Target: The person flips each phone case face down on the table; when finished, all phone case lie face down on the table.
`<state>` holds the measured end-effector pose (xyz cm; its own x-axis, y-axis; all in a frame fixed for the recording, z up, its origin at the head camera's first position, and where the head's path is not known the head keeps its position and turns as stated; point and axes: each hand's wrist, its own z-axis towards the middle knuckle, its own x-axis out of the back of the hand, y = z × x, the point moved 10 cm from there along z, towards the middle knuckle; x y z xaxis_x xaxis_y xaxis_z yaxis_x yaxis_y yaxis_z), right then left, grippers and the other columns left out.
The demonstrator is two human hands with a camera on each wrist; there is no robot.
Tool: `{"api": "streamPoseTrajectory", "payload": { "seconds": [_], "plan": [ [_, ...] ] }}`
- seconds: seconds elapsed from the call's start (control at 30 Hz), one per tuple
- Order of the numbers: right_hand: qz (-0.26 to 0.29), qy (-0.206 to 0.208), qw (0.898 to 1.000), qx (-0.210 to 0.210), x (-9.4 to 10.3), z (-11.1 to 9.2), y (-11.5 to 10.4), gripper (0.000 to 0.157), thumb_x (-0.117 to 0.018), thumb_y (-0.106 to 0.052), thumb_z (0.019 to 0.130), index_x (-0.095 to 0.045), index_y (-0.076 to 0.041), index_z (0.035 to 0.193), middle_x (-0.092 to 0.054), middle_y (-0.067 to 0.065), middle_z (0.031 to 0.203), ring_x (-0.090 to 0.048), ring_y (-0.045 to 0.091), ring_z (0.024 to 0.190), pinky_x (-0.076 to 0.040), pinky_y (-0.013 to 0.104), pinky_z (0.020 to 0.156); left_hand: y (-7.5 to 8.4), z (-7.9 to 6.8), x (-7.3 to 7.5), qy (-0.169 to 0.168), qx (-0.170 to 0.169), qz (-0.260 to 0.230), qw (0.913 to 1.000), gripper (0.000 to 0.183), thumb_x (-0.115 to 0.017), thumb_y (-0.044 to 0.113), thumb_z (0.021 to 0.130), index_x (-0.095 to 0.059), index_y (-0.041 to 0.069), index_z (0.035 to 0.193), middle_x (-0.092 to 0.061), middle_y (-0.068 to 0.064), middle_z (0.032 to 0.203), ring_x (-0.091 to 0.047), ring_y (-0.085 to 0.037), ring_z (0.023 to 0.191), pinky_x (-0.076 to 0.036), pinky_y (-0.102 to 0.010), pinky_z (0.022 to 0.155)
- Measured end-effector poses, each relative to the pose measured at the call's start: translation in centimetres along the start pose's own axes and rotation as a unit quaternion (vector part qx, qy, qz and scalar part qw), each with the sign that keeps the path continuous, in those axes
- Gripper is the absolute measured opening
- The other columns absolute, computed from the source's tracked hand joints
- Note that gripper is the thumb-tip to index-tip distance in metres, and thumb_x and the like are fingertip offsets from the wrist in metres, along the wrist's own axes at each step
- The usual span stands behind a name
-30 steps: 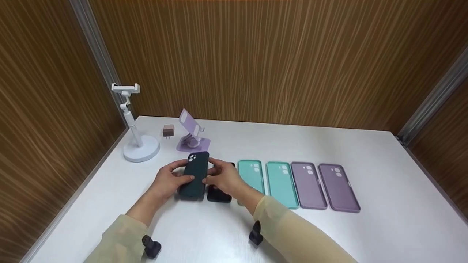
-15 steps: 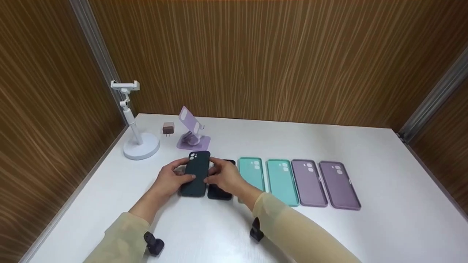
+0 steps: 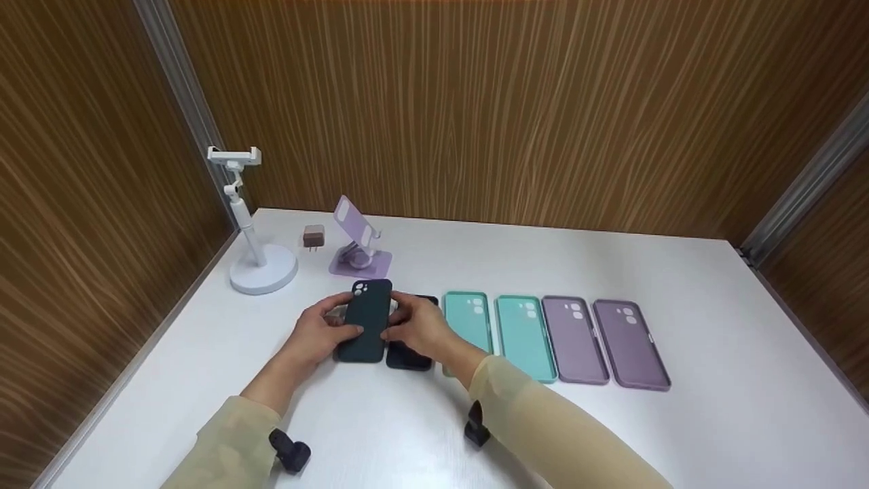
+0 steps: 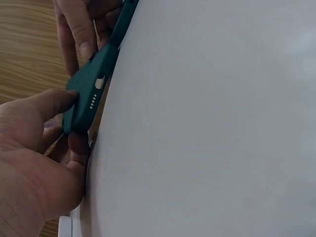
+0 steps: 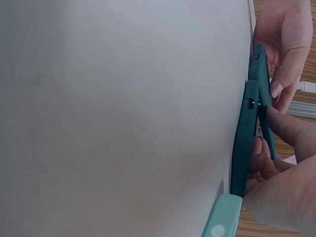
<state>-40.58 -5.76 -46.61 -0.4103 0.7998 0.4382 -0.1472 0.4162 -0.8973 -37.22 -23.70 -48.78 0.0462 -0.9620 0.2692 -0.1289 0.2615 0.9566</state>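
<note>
My left hand [image 3: 313,337] grips the left side of a dark green phone case [image 3: 365,318], thumb on its back. On the opposite side, my right hand [image 3: 422,331] pinches the same case by its edge. The case stands tilted, camera cutouts at the upper left; its lower end, with port opening and speaker holes [image 4: 93,101], is low over the table in the left wrist view. A second dark green case [image 3: 409,357] lies just right of it, partly hidden under my right hand. In the right wrist view this second case [image 5: 243,140] lies along the tabletop.
Rightward in a row lie two mint cases [image 3: 524,339] and two purple cases [image 3: 576,339]. Behind stand a purple folding phone stand [image 3: 356,238], a small brown charger plug [image 3: 313,236] and a white phone stand [image 3: 263,270]. Wood-grain panels [image 3: 448,109] enclose the white table [image 3: 380,435].
The head view has shifted slightly. Both hands keep their hold on the dark green case, which stays almost where it was beside the second one.
</note>
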Motion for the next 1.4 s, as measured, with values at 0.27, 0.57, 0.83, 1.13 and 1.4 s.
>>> {"api": "streamPoseTrajectory", "payload": {
  "seconds": [0.27,0.57,0.83,1.13,1.4],
  "plan": [
    [-0.006,0.008,1.000,-0.011,-0.05,0.05,0.08,0.078,-0.085,0.001,0.088,-0.051,-0.007,0.157,-0.070,0.003,0.101,-0.064,0.017,0.092,-0.055,0.040,0.099,-0.05,0.11,0.04,0.001,0.002,-0.002,1.0000,0.069,-0.077,0.002,0.092,-0.053,0.011,0.156,-0.060,-0.019,0.126,-0.057,-0.027,0.106,-0.053,-0.029,0.084],
    [-0.032,0.008,0.999,-0.015,-0.12,-0.10,-0.16,0.077,-0.084,-0.003,0.090,-0.049,-0.008,0.159,-0.068,0.003,0.106,-0.064,0.018,0.096,-0.054,0.042,0.102,-0.15,0.21,0.14,0.006,0.006,0.023,0.9997,0.070,-0.076,0.002,0.093,-0.051,0.014,0.158,-0.057,-0.014,0.119,-0.051,-0.026,0.104,-0.048,-0.031,0.083],
    [-0.054,0.011,0.998,-0.017,-0.11,-0.24,-0.15,0.079,-0.084,-0.005,0.091,-0.047,-0.009,0.161,-0.068,0.002,0.113,-0.062,0.018,0.101,-0.053,0.041,0.104,-0.06,0.09,0.04,0.004,0.005,0.029,0.9996,0.069,-0.076,0.002,0.094,-0.050,0.012,0.158,-0.055,-0.012,0.111,-0.049,-0.026,0.103,-0.048,-0.031,0.083],
    [-0.068,0.016,0.998,-0.005,-0.17,-0.37,-0.14,0.077,-0.084,-0.006,0.090,-0.049,-0.007,0.159,-0.068,0.002,0.114,-0.062,0.017,0.100,-0.053,0.042,0.104,-0.14,-0.04,-0.12,0.003,0.010,0.038,0.9992,0.068,-0.075,0.004,0.096,-0.050,0.011,0.158,-0.055,-0.011,0.110,-0.049,-0.026,0.104,-0.046,-0.032,0.084],
    [-0.075,0.016,0.997,0.003,-0.35,-0.28,-0.10,0.076,-0.084,-0.006,0.090,-0.050,-0.006,0.158,-0.069,0.003,0.114,-0.062,0.017,0.099,-0.052,0.042,0.103,-0.16,-0.06,-0.07,0.007,0.006,0.044,0.9990,0.067,-0.075,0.003,0.095,-0.051,0.009,0.157,-0.054,-0.011,0.108,-0.048,-0.025,0.103,-0.044,-0.032,0.083]
  ]
}}
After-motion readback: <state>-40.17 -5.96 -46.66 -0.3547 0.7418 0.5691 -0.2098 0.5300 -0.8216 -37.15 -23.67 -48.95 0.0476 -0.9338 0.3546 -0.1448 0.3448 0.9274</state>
